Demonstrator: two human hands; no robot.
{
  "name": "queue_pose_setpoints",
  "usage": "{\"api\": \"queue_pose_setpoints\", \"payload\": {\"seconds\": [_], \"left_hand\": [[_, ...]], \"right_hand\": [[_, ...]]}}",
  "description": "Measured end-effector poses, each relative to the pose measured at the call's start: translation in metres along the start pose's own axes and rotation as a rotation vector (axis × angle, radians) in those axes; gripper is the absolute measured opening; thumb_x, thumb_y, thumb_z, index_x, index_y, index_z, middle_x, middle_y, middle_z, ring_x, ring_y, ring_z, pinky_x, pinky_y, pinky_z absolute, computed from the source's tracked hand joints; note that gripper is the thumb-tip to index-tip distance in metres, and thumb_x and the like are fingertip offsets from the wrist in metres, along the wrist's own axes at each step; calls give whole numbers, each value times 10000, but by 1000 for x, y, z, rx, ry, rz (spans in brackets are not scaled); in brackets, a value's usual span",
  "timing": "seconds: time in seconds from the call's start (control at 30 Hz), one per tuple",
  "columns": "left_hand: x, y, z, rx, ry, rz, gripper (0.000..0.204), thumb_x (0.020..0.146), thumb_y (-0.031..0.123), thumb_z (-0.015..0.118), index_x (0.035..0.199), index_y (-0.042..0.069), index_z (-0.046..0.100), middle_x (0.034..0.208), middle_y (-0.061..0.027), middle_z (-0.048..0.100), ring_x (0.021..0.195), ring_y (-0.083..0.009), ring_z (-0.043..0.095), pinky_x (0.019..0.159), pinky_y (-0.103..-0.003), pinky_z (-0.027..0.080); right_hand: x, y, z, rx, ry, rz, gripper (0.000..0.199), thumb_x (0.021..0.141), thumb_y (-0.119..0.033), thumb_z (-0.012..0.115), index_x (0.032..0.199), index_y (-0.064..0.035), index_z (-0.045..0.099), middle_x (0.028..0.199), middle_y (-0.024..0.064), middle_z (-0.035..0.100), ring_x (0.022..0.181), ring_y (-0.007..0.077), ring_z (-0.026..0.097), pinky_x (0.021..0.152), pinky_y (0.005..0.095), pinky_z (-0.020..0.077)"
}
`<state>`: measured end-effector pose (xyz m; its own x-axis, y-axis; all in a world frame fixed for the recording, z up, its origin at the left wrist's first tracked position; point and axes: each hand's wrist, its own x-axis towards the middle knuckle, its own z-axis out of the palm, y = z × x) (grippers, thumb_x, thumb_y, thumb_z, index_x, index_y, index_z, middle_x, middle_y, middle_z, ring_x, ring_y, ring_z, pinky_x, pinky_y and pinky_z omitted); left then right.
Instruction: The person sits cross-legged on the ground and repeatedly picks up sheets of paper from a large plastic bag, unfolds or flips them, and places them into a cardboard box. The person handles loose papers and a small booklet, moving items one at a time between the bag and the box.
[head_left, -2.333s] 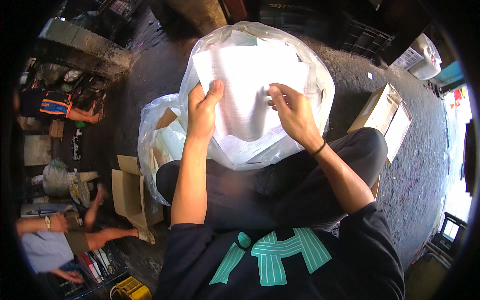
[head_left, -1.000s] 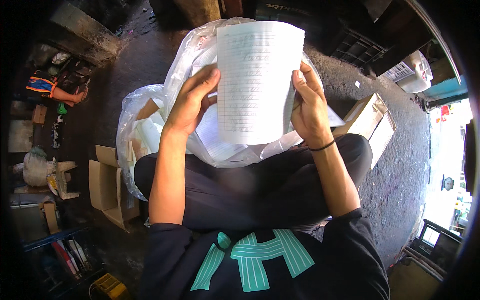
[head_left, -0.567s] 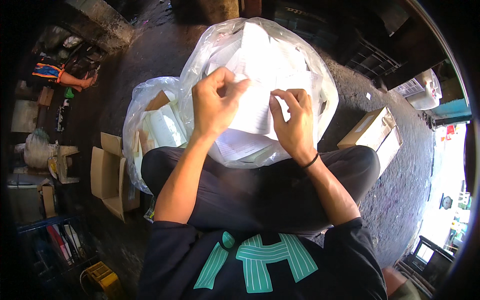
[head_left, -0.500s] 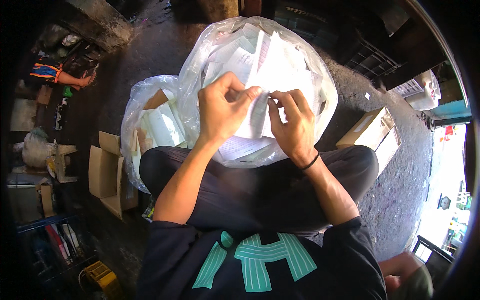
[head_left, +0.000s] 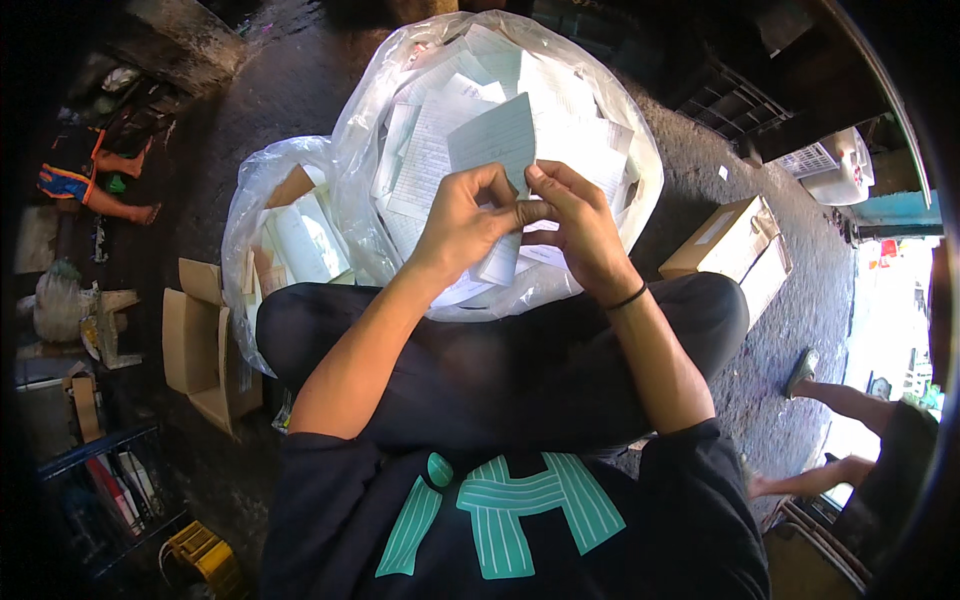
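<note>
Over a large clear plastic bag filled with loose written papers, my two hands meet at a folded lined paper sheet. The sheet stands up above my fingers, and a lower part hangs below them. My left hand is closed on the sheet, thumb stretched toward the right. My right hand, with a dark band at the wrist, pinches its right edge between thumb and fingers. The fingertips touch or nearly touch, so part of the sheet between them is hidden.
A smaller clear bag with papers and cardboard stands left of the big one. An open cardboard box is by my left knee, another carton beyond my right. Other people's legs show at right and far left.
The paper has been turned and now stands upright above my fingers. My hands have come closer together. At right, another person's legs have come into view, walking.
</note>
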<state>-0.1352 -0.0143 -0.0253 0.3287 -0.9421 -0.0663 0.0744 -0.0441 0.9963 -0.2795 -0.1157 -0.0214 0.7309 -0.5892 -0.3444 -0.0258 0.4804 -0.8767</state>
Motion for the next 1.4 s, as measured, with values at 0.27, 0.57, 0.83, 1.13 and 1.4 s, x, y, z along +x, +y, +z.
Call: {"api": "queue_pose_setpoints", "payload": {"seconds": [0.27,0.57,0.83,1.13,1.4], "left_hand": [[7,4,-9,-103,-99,-33,352,816,225,934,799,122,598,772,93,513,733,-35,436,673,-208,347],[5,6,-6,-16,-114,2,379,771,238,964,803,116,606,780,69,529,758,-58,460,688,-228,388],[5,9,-12,-183,-120,-64,315,831,245,920,909,81,663,832,37,612,783,-52,538,715,-220,428],[13,-6,-22,-197,17,-72,164,891,3,666,1053,13,641,929,-61,688,859,-118,642,785,-269,504],[12,2,8,507,434,30,284,967,122,553,1210,-23,579,956,-329,710,979,-480,712,903,-496,529]], "right_hand": [[-4,-1,-5,96,-5,-41,467,994,-289,725,1314,36,623,1170,128,669,1059,260,690,863,430,622],[-4,1,-5,99,20,-61,448,997,-241,688,1326,54,617,1188,143,676,1076,275,685,881,440,614],[-3,0,-4,181,31,-53,502,1021,-250,636,1373,102,573,1285,206,610,1129,344,641,875,487,587],[13,14,-16,-264,223,-144,294,1016,-130,558,1180,95,650,1009,164,682,934,244,666,699,395,547],[9,19,8,-572,448,-320,566,1122,-395,450,1162,135,644,1029,162,693,1000,246,608,941,395,473]]}}
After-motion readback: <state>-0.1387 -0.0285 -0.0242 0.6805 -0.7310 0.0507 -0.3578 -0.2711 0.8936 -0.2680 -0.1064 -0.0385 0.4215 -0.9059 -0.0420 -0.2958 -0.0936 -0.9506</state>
